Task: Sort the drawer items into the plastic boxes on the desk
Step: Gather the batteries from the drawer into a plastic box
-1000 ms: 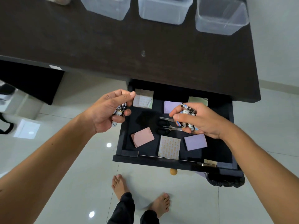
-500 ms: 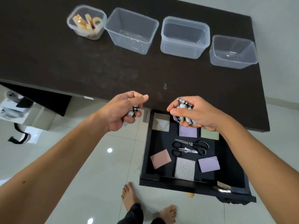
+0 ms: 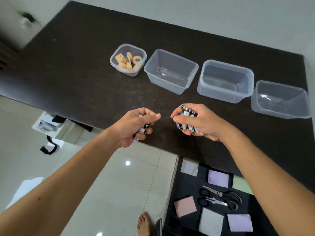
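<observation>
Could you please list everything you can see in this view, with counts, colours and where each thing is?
desk: one, dark brown, top of view
plastic boxes: four, clear, in a row on the desk
tape rolls: several, orange-white, in the leftmost box
drawer: one, black, open, lower right
scissors: two pairs, black-handled, in the drawer
sticky note pads: at least six, pink, lilac, white, green, in the drawer
batteries: a handful per hand, mostly white
foot: one, bare, on the floor
left hand: grips batteries, over the desk's near edge
right hand: grips batteries, over the desk
</observation>
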The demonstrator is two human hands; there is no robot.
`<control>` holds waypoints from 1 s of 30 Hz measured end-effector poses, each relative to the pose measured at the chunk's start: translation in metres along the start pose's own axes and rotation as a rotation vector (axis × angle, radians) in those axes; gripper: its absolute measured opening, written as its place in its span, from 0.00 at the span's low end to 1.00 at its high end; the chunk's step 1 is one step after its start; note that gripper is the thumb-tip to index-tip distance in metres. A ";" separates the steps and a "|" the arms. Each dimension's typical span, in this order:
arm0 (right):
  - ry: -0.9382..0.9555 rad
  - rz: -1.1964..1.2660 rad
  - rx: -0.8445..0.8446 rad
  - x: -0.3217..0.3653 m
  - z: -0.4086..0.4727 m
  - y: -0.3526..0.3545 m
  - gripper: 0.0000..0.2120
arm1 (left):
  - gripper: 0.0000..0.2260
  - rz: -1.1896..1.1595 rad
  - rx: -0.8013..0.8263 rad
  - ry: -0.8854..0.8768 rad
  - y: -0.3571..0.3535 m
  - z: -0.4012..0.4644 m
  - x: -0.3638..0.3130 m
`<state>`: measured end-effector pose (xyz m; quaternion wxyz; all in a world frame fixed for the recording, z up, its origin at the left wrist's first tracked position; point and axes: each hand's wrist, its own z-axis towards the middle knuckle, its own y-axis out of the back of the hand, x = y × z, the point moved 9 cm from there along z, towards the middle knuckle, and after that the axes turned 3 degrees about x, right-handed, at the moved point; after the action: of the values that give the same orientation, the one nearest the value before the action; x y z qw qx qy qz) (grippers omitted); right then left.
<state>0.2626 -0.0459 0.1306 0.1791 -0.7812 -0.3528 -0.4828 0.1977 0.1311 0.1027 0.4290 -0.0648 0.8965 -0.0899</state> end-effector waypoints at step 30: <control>-0.103 -0.073 -0.421 0.065 0.126 0.113 0.09 | 0.07 0.269 -0.041 -0.290 -0.004 0.166 -0.171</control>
<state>0.4422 -0.0209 0.1358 -0.0238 -0.8117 -0.2811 -0.5114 0.4340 0.1424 0.1309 0.5605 0.0345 0.8274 -0.0032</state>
